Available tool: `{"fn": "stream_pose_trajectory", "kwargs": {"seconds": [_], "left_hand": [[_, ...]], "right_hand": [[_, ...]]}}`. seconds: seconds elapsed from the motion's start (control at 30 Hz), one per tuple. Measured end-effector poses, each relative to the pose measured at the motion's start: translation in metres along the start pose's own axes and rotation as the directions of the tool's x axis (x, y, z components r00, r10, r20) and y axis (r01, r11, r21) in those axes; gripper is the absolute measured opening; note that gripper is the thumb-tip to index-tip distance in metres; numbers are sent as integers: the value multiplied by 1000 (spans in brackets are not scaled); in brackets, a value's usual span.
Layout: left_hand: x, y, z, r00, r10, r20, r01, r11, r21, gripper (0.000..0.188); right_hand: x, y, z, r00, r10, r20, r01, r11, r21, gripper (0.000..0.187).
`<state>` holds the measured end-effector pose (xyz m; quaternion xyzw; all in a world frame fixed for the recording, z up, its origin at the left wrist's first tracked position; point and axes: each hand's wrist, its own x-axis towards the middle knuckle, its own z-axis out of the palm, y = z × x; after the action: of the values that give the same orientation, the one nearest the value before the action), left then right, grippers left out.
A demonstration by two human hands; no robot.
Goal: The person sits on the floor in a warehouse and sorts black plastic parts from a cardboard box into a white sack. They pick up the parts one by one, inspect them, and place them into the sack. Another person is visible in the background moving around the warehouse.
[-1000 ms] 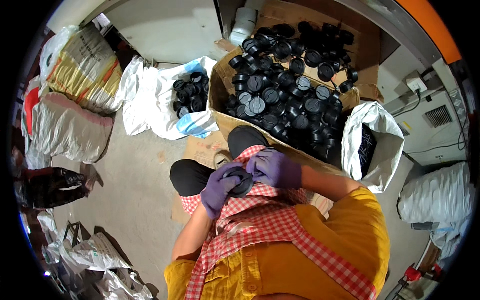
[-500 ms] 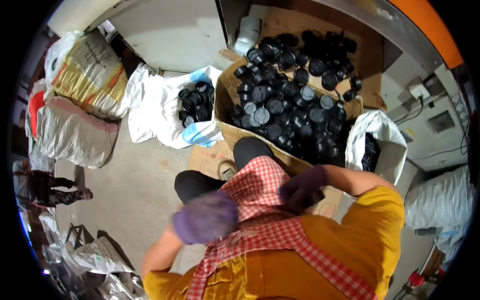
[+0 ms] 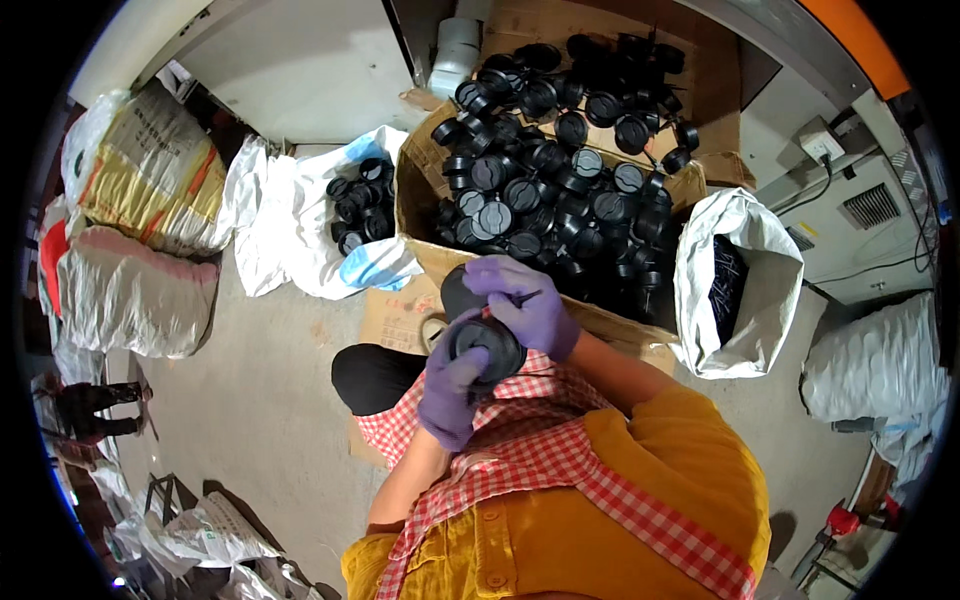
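Grip: round black cap (image 3: 487,345) clasped by gloved left hand (image 3: 452,385); thin dark pin (image 3: 520,297) pinched by right hand (image 3: 527,300).
Behind: cardboard box (image 3: 418,190) filled with black caps.

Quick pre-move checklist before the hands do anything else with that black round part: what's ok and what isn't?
1. Left hand on the black round part: ok, gloved fingers wrap its lower left side.
2. Right hand on the part: ok, it lies over the top, with a thin dark pin-like piece at its fingers.
3. Part seated or aligned: cannot tell, the hands cover most of it.
4. Cardboard box of black parts within view ahead: ok, heaped full.
5. White sack on the right open: ok, dark contents show.
6. White bag on the left open: ok, several black parts lie in it.
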<state>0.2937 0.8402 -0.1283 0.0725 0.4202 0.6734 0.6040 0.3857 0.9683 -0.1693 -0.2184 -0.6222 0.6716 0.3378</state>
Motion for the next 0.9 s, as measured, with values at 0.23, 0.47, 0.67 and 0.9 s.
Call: {"fn": "stream_pose_trajectory", "kwargs": {"seconds": [0.23, 0.47, 0.67, 0.9], "left_hand": [[1, 37, 11, 660, 484, 575, -559, -195, 806, 49], [77, 108, -57, 616, 720, 320, -179, -267, 947, 76], [68, 30, -76, 928, 309, 206, -272, 188, 944, 60], [52, 2, -65, 931, 245, 272, -323, 202, 924, 51]], "right_hand": [[22, 94, -76, 883, -372, -287, -14, 590, -808, 32], [50, 131, -177, 985, 162, -67, -63, -29, -998, 34], [36, 139, -209, 959, 268, 94, 88, 35, -996, 26], [36, 129, -208, 970, 242, 32, 37, -20, -999, 41]]}}
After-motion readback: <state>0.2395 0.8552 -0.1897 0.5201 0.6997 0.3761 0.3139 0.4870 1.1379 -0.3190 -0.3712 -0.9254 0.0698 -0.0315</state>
